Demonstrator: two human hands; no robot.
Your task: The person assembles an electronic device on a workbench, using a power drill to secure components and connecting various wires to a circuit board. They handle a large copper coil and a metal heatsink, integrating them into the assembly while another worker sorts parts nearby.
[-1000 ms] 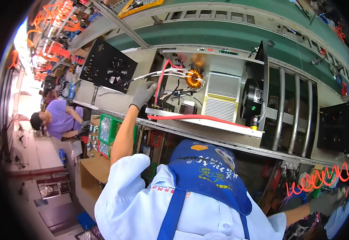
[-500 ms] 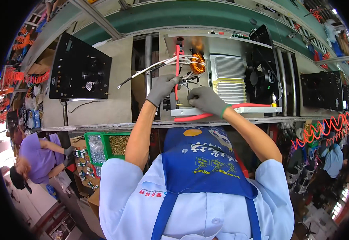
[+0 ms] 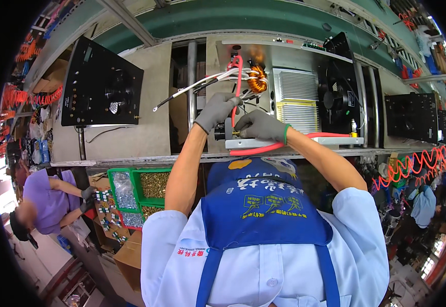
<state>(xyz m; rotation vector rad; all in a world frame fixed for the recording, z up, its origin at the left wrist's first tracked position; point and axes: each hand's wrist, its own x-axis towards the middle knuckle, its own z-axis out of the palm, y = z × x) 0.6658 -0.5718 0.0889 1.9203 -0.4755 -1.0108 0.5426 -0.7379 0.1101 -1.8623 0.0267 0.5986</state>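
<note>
The left hand (image 3: 218,110), in a grey knit glove, pinches a thick red cable (image 3: 236,82) rising toward a copper-wound ring coil (image 3: 256,78). The gloved right hand (image 3: 260,126) closes its fingertips on a small part beside it, above a pale metal chassis plate (image 3: 279,143) on the bench.

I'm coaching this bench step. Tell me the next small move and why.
Probably seat the red cable into the black fitting. The left hand grips the cable just above it while the right hand steadies that spot, and the cable's other run already lies along the white rail.
</note>
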